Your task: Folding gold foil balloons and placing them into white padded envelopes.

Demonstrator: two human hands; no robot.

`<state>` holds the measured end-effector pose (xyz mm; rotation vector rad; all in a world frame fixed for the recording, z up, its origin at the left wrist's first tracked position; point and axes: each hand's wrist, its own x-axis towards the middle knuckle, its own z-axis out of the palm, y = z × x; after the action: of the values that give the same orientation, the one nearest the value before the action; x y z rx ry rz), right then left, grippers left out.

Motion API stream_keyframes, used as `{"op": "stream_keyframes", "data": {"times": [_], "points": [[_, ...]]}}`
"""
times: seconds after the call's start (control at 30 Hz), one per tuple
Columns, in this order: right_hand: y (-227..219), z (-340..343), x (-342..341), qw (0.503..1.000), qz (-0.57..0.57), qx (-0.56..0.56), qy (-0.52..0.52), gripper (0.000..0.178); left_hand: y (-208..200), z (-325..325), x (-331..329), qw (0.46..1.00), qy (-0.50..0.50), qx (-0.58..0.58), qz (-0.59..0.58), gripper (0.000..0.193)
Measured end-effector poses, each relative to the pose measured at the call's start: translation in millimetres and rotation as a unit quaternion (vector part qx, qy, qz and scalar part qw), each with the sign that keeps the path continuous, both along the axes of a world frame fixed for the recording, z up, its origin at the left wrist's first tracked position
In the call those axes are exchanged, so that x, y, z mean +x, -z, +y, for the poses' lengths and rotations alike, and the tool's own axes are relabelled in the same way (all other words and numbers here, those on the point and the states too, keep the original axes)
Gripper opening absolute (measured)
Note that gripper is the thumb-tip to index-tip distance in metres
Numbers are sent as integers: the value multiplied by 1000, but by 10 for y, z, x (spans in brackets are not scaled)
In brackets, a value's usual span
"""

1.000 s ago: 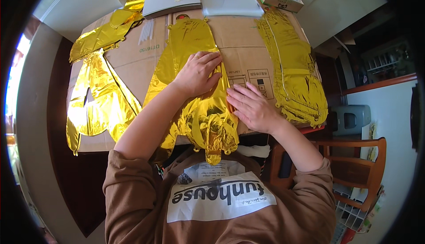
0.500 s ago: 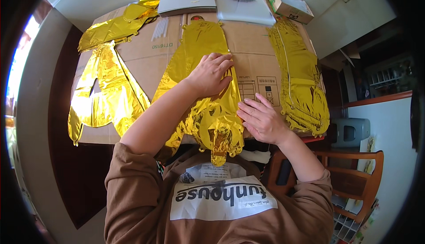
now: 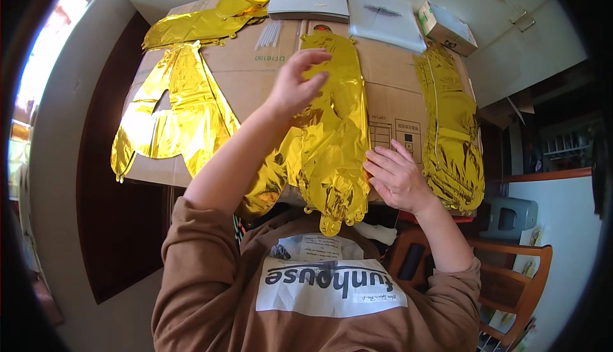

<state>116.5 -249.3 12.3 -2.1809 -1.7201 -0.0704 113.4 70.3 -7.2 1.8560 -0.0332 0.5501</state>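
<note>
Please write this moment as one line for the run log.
left hand: loosely curled over middle gold foil | right hand: open, at the foil's right edge | underneath: cardboard

On the cardboard (image 3: 393, 74), taking the middle foil (image 3: 335, 122) as hub and twelve as straight ahead, the left foil (image 3: 185, 112) lies at nine, the far foil (image 3: 191, 28) at ten, the straws (image 3: 269, 35) at eleven and the right foil (image 3: 450, 138) at three. Behind, the flat box (image 3: 309, 2) lies at twelve, the sleeve (image 3: 383, 26) at one, the carton (image 3: 447, 28) near two. The left hand (image 3: 299, 85) is over the middle foil's edge toward ten, the right hand (image 3: 399, 176) beside it at four.
</note>
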Motion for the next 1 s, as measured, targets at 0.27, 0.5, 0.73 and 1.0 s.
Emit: {"op": "stream_keyframes", "data": {"times": [0.27, 0.5, 0.73, 1.0], "points": [[-150, 54, 168, 998, 55, 0, -19, 30, -424, 34, -2445, 925, -4, -287, 250, 21], [-280, 383, 312, 997, 42, 68, -15, 25, 18, -415, -3165, 792, -154, -442, 393, 34], [-21, 605, 296, 997, 7, 66, -47, 19, -35, -601, -2740, 874, -184, -388, 229, 23], [59, 627, 284, 997, -3, 68, -34, 14, -415, -783, -1980, 980, 65, 187, 16, 14]]}}
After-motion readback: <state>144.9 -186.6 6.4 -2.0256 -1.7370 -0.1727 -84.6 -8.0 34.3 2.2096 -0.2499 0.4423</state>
